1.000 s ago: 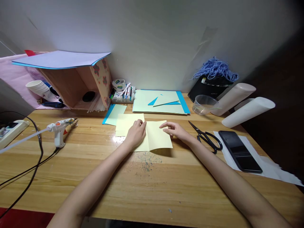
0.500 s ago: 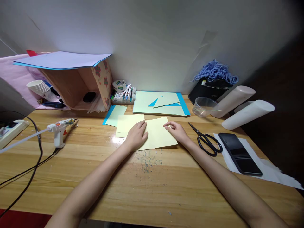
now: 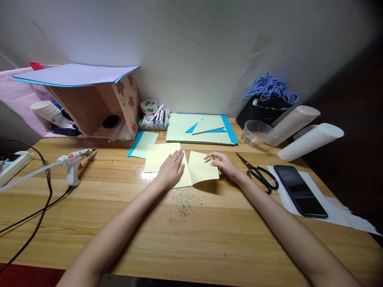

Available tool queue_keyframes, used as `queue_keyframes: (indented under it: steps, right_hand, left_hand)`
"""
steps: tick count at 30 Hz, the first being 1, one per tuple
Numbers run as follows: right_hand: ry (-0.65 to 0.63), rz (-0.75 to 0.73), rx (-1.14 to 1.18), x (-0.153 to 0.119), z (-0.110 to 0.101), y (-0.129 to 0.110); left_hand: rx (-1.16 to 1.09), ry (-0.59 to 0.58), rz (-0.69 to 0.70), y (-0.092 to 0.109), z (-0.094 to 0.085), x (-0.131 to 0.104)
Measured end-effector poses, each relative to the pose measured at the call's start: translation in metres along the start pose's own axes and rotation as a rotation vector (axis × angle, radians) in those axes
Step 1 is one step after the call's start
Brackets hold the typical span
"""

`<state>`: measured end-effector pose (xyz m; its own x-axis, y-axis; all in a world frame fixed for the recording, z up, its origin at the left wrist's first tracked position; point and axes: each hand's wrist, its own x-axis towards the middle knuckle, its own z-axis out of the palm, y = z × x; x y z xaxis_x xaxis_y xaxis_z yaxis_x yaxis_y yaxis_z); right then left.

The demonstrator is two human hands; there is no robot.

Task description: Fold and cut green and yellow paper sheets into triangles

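Note:
My left hand lies flat with its fingers stretched out, pressing on a pale yellow sheet of paper. The sheet's right part is bent up along a crease and casts a shadow on the table. My right hand is at that raised part's right edge, fingers curled about it; the exact grip is partly hidden. Another pale yellow piece lies flat to the left, partly beneath the sheet or my left hand. Black-handled scissors rest just right of my right hand.
At the back lie green and blue sheets and a marker box. A glue gun with its cord is at left, near a pink cardboard box. On the right are a phone, a plastic bowl and white rolls.
The right part of the yellow sheet, flat before, is now bent upward along a crease. My right hand has closed in on its edge; my left hand stays on the sheet.

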<state>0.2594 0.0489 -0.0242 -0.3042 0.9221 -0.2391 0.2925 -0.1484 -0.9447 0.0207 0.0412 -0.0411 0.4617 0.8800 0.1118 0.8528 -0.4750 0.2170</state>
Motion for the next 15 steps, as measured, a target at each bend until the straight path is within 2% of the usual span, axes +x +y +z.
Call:
queue_keyframes:
  steps: [5, 7, 9, 15]
  right_hand:
    - [-0.245, -0.085, -0.104, -0.005, -0.012, -0.007]
    - [-0.276, -0.119, -0.135, -0.005, -0.015, -0.006]
    - [-0.221, -0.108, -0.12, -0.003, -0.015, -0.003]
    - [0.085, -0.147, -0.039, 0.005, -0.001, 0.012]
  left_hand:
    - [0.014, 0.02, -0.004, 0.001, -0.001, -0.001]
    - [0.016, 0.036, -0.01, 0.001, -0.002, -0.002]
    - [0.012, 0.064, -0.015, 0.002, -0.004, -0.003]
    - [0.005, 0.165, 0.028, 0.008, -0.012, -0.006]
